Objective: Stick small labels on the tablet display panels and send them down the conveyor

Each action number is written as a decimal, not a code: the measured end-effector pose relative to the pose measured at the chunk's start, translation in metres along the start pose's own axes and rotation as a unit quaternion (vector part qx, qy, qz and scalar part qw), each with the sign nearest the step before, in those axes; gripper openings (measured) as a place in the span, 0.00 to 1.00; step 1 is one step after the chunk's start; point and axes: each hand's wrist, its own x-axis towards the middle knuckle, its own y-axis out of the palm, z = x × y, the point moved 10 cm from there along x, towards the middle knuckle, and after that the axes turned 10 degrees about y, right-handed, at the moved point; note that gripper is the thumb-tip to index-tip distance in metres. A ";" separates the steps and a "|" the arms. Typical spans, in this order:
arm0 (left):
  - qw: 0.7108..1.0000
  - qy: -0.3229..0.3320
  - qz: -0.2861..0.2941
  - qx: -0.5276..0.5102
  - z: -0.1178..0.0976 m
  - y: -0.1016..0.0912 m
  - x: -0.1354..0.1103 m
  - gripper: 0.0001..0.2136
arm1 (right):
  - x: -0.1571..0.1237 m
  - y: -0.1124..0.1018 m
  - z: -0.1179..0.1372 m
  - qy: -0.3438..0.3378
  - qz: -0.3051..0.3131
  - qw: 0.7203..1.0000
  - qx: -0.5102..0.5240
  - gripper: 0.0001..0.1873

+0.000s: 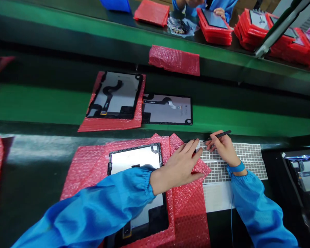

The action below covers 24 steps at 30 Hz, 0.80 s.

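Observation:
My left hand (181, 165) lies flat with fingers stretched out across the red bubble wrap (188, 203), its fingertips reaching the edge of a white gridded sticker sheet (248, 155). My right hand (223, 148) rests on that sheet and grips black tweezers (218, 135), whose tip points left toward my left fingertips. A tablet screen panel (134, 160) lies back-up on the bubble wrap, partly under my left blue sleeve.
On the green conveyor lie a panel on red wrap (115, 94), a bare panel (167, 109) and a folded red wrap (174, 60). Across the belt another person's hand (219, 12) rests on stacked red-wrapped panels (214, 29). Another panel (307, 175) lies at right.

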 end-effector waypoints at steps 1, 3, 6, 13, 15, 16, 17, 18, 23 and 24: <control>1.000 -0.001 0.001 -0.002 0.000 -0.001 0.000 0.41 | -0.001 -0.001 0.003 -0.002 0.000 1.000 0.012 0.26; 1.000 0.003 -0.005 0.005 -0.007 -0.008 -0.005 0.42 | -0.007 -0.003 0.011 -0.013 -0.009 0.999 0.035 0.24; 0.998 0.025 -0.042 0.044 -0.037 -0.027 -0.032 0.42 | -0.026 0.006 0.023 -0.030 -0.006 0.997 0.067 0.21; 0.991 -0.062 -0.085 0.077 -0.064 -0.039 -0.118 0.19 | -0.059 0.101 0.018 -0.009 0.128 0.989 0.079 0.17; 0.986 -0.102 -0.097 0.090 -0.048 -0.038 -0.132 0.19 | -0.058 0.127 0.013 -0.004 0.162 0.983 0.084 0.18; 0.984 -0.119 -0.100 0.092 -0.040 -0.036 -0.137 0.21 | -0.057 0.138 0.010 -0.001 0.175 0.981 0.087 0.19; 0.982 -0.131 -0.101 0.092 -0.034 -0.034 -0.140 0.22 | -0.056 0.145 0.008 0.003 0.185 0.979 0.089 0.19; 0.981 -0.139 -0.102 0.094 -0.030 -0.032 -0.143 0.24 | -0.055 0.151 0.005 0.008 0.193 0.977 0.090 0.19; 0.977 -0.139 -0.118 0.110 -0.032 -0.025 -0.151 0.24 | -0.063 0.159 -0.005 0.034 0.207 0.975 0.076 0.17; 0.976 -0.140 -0.123 0.111 -0.033 -0.025 -0.152 0.24 | -0.064 0.159 -0.007 0.036 0.204 0.976 0.071 0.17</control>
